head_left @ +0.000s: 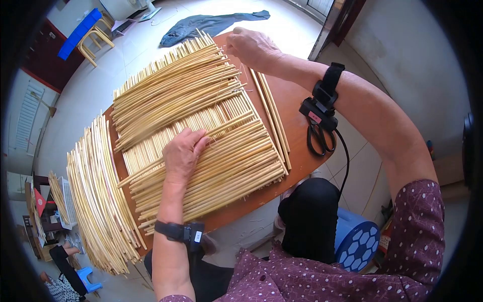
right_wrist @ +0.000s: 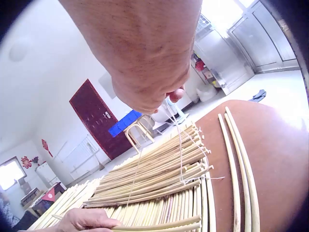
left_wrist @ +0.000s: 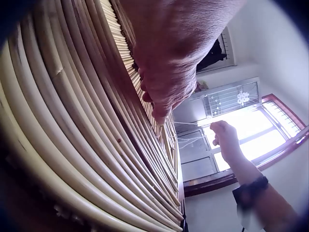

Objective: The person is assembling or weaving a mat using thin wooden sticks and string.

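Observation:
My left hand rests low over the mat of pale reed stalks, its thumb and fingers gripping a stalk that runs out to the right. Raised above the mat's far right corner, my right hand pinches thin white thread with curled fingers. That thread slants down to the stalk ends in the right wrist view. Crosswise bundles of stalks lie across the far part of the mat, and another row of stalks lies on the near side. In the left wrist view the stalks stretch past the left hand's fingers.
The brown tabletop carries a few loose stalks right of the mat. Black scissors show by its right edge. A large pile of stalks is at left. A dark cloth lies on the floor beyond, near a blue-topped stool.

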